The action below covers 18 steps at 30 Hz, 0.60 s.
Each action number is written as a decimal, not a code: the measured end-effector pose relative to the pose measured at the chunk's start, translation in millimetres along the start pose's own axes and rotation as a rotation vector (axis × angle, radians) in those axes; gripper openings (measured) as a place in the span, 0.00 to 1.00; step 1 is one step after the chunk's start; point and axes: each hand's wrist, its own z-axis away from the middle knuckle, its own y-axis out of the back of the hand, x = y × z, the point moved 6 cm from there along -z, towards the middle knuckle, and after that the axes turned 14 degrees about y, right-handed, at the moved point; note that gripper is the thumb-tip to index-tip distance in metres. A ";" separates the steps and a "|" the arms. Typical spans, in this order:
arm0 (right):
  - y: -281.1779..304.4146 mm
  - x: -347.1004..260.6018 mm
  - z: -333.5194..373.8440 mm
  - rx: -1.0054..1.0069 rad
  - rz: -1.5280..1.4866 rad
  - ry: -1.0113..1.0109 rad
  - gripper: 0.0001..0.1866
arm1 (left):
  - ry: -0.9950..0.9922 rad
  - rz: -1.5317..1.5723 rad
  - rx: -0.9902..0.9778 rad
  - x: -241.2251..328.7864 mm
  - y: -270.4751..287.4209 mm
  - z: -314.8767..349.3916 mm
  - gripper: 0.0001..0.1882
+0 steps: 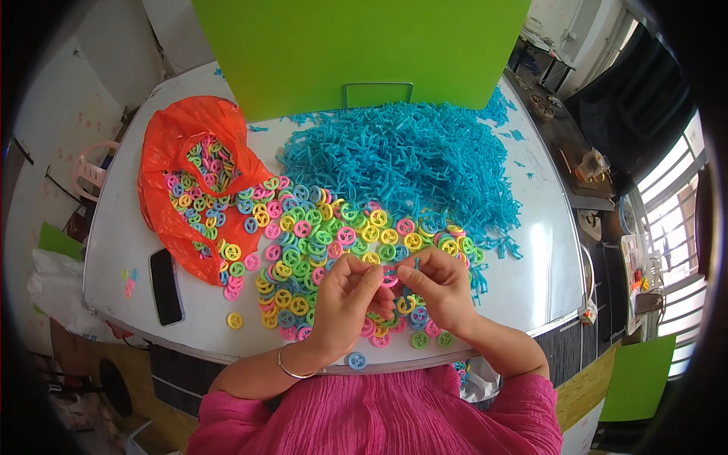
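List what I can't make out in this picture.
Pink wheel: head view, partly covered by the left hand and right hand.
What the right hand pinches: head view, too small, hidden by its fingers.
Inside of the red bag: head view, partly hidden by its folds.
Base of the blue heap: head view, buried under top pieces.
Top of the green panel: head view, cut off by the upper edge.

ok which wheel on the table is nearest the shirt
The blue wheel by itself at the near edge of the table; the others are farther back.
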 end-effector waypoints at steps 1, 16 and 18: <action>-0.7 -4.9 -0.1 0.000 0.000 -0.001 0.05 | 0.001 0.001 0.001 0.1 0.6 -0.3 0.05; 8.0 22.2 -2.3 0.037 -0.363 -0.433 0.11 | -0.567 -0.989 0.091 39.3 -14.5 -0.7 0.15; 4.4 16.3 -2.1 -0.027 -0.291 -0.442 0.16 | -0.516 -0.862 -0.019 28.7 -4.9 -8.1 0.17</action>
